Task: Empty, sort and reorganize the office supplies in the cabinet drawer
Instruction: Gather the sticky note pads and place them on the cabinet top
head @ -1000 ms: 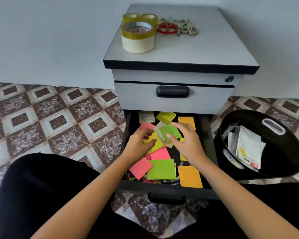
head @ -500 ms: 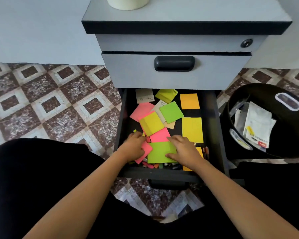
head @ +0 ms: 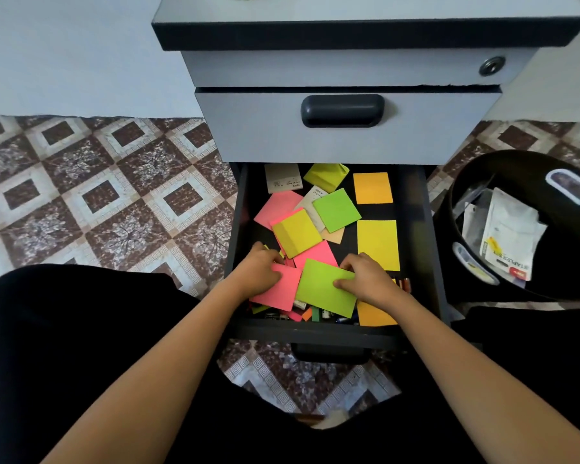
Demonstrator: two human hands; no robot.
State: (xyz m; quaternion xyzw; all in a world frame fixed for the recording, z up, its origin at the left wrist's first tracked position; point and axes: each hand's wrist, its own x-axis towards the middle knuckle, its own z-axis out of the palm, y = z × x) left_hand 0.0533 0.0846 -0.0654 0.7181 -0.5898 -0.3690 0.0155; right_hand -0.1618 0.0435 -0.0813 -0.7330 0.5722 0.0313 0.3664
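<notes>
The open bottom drawer (head: 419, 249) of the grey cabinet holds several coloured sticky-note pads and small loose items along its front edge. My left hand (head: 260, 271) lies on a pink pad (head: 278, 294) near the front left, fingers curled at the pad's top edge. My right hand (head: 365, 279) pinches the right edge of a large green pad (head: 322, 289), thumb on top. Behind them lie a yellow pad (head: 297, 232), a smaller green pad (head: 336, 209), a yellow sheet (head: 377, 241) and an orange pad (head: 372, 188).
A black bin (head: 529, 289) with white packets, one marked staples, stands on the floor right of the drawer. The closed upper drawer (head: 342, 128) overhangs the back of the open one. Patterned floor tiles (head: 108, 202) spread to the left. My dark-clothed legs flank the drawer front.
Both hands moved from the middle of the drawer to its front. The right hand now pinches the large green pad, and the left hand has settled on the pink pad.
</notes>
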